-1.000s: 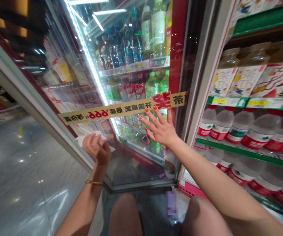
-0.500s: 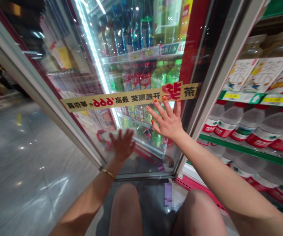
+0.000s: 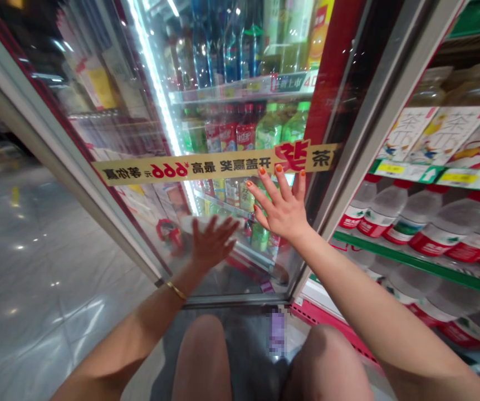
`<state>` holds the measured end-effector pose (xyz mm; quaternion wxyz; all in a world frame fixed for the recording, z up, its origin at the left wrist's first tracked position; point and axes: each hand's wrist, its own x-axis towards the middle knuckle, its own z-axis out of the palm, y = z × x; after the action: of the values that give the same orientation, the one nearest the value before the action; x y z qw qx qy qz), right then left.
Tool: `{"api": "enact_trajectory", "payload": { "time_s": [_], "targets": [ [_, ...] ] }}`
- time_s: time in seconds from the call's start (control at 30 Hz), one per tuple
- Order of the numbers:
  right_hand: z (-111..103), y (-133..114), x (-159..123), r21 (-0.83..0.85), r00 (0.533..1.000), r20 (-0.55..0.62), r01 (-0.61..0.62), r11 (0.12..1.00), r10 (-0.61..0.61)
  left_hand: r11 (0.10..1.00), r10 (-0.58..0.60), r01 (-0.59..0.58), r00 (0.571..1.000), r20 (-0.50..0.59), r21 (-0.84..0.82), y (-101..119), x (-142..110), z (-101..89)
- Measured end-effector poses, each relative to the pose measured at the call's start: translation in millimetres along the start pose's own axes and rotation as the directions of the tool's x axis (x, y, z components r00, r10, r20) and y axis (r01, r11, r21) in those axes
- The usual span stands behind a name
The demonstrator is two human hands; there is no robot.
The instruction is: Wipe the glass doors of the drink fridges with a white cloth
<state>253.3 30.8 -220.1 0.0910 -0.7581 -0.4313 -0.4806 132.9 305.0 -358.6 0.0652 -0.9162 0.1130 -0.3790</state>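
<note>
A glass fridge door in a metal frame stands in front of me. My right hand, fingers spread and nails painted orange, lies against its glass just below a yellow promotional strip. Lower and to the left is my left hand, also with spread fingers. It is in shadow and slightly blurred, and whether its palm touches the glass I cannot tell. Neither hand holds anything. Through or on the glass I see green bottles and red-labelled bottles.
To the right, open shelves hold red-capped water bottles and boxed tea bottles. Grey tiled floor spreads out at the left. Below the door, between my knees, is a pixelated purple item.
My left hand has shifted slightly right across the door, its fingers tilting further right. The right hand stays in place against the glass. The view has shifted a little.
</note>
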Motion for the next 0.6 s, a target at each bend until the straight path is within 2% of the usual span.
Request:
{"api": "enact_trajectory", "payload": {
  "time_s": [0.07,0.1,0.13,0.2,0.27,0.33,0.37,0.4,0.43,0.5,0.57,0.6],
  "targets": [
    [-0.8,0.0,0.0,-0.010,1.000,0.001,0.009,1.000,-0.009,0.980,0.196,-0.194,0.978,0.065,-0.031,32.1,-8.8,8.3],
    [-0.8,-0.3,0.1,-0.018,1.000,0.001,0.013,1.000,-0.013,0.960,0.279,-0.276,0.956,0.084,-0.048,38.3,-17.1,6.8],
    [-0.7,-0.8,0.1,-0.026,1.000,0.002,0.014,1.000,-0.014,0.940,0.341,-0.337,0.935,0.095,-0.058,36.5,-25.4,1.3],
    [-0.1,-2.0,0.4,-0.037,1.000,0.006,0.008,0.999,-0.008,0.924,0.381,-0.378,0.920,0.089,-0.047,12.9,-33.7,-18.3],
    [0.3,-3.1,0.8,-0.034,1.000,0.013,0.002,0.999,-0.002,0.948,0.317,-0.318,0.948,0.037,0.000,-20.1,-22.7,-40.5],
    [0.1,-3.5,1.0,-0.029,1.000,0.017,0.000,1.000,0.001,0.991,0.123,-0.121,0.992,-0.042,0.047,-38.5,3.5,-53.0],
    [-0.2,-3.5,1.0,-0.028,1.000,0.015,0.000,1.000,0.000,0.999,0.013,-0.010,0.997,-0.070,0.041,-37.3,17.6,-53.3],
    [-0.5,-3.4,1.0,-0.028,1.000,0.011,0.001,1.000,-0.001,0.996,-0.085,0.087,0.993,-0.076,0.022,-28.6,29.6,-49.4],
    [-0.8,-3.1,1.1,-0.028,1.000,0.008,0.000,1.000,0.000,0.991,-0.134,0.132,0.990,-0.055,-0.028,-13.5,37.5,-42.3],
    [-1.5,-2.7,1.2,-0.026,1.000,0.012,0.000,1.000,0.000,0.992,-0.023,0.027,0.999,0.042,-0.120,26.6,37.4,-22.5],
    [-1.9,-2.4,1.4,-0.020,1.000,0.028,-0.001,1.000,0.002,0.972,0.144,-0.119,0.983,0.114,-0.203,60.0,17.2,-4.4],
    [-1.9,-2.4,1.5,-0.019,0.999,0.037,-0.002,1.000,0.003,0.959,0.197,-0.163,0.972,0.131,-0.230,67.4,2.8,0.8]
  ]
}}
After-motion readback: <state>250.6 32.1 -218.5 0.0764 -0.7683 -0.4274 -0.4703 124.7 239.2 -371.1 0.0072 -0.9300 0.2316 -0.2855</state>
